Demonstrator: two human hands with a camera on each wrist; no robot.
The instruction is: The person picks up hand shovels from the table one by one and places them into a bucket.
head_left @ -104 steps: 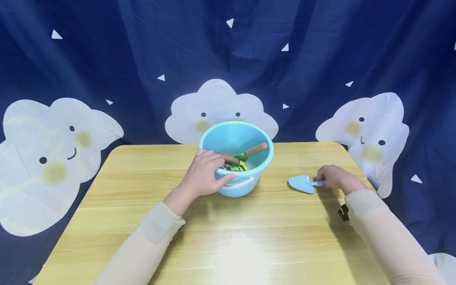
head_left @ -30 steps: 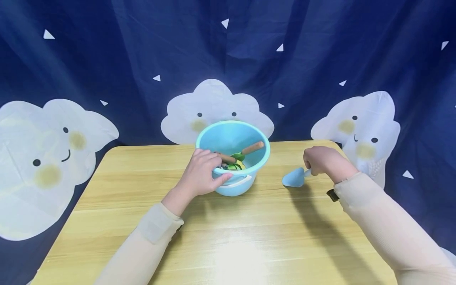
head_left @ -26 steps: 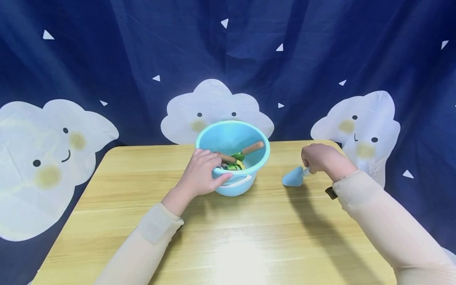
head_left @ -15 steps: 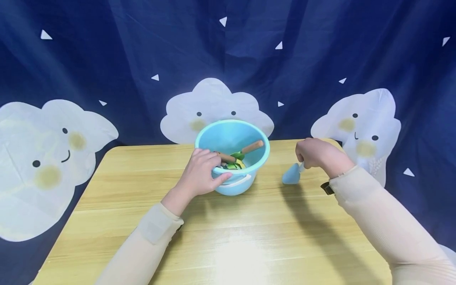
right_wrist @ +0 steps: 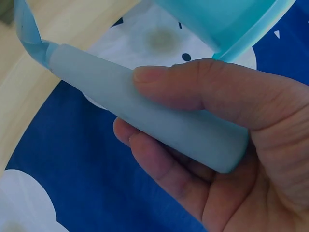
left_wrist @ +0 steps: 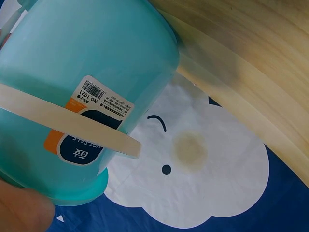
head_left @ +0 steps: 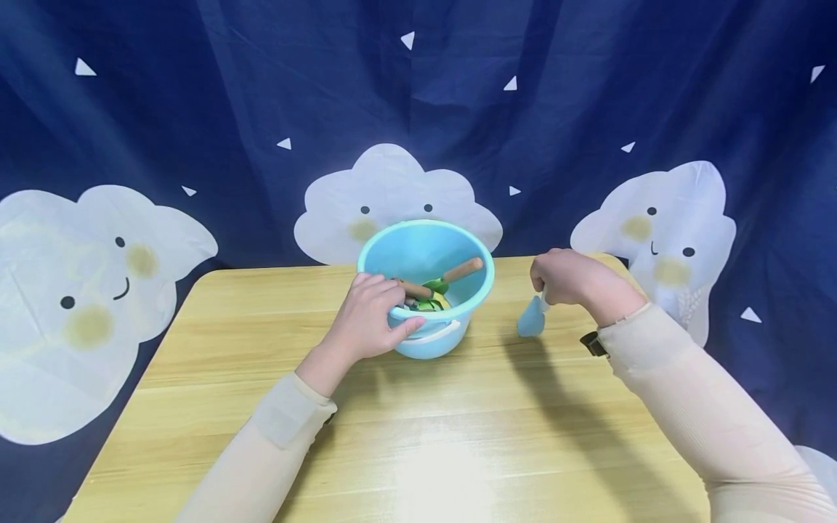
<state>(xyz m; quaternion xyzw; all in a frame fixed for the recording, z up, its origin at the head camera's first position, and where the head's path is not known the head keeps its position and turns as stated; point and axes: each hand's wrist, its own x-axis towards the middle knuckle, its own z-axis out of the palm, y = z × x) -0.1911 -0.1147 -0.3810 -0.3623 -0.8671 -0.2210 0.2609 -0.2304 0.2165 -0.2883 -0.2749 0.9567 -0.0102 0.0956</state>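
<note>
My left hand [head_left: 368, 317] grips the near-left rim of a light blue bucket [head_left: 418, 248], thumb outside and fingers over the edge. Inside the bucket lies a small tool with a wooden handle [head_left: 463, 271] and green head. A second wooden handle [head_left: 417, 290] and some green and yellow pieces lie beside it. To the bucket's right, my right hand [head_left: 575, 282] holds a blue toy trowel [head_left: 531, 320], its blade pointing down over the table. In the right wrist view, thumb and fingers wrap the trowel's thick pale handle [right_wrist: 106, 92].
The bucket's white carrying handle [head_left: 434, 334] hangs down its front; the left wrist view shows a label [left_wrist: 104, 101] behind it. The wooden table [head_left: 261, 407] ends just past the bucket. A dark blue curtain [head_left: 248, 87] with white clouds hangs behind.
My right hand has picked the trowel up by its handle, moved left toward the bucket and turned the blade downward. My left hand keeps its grip on the bucket rim.
</note>
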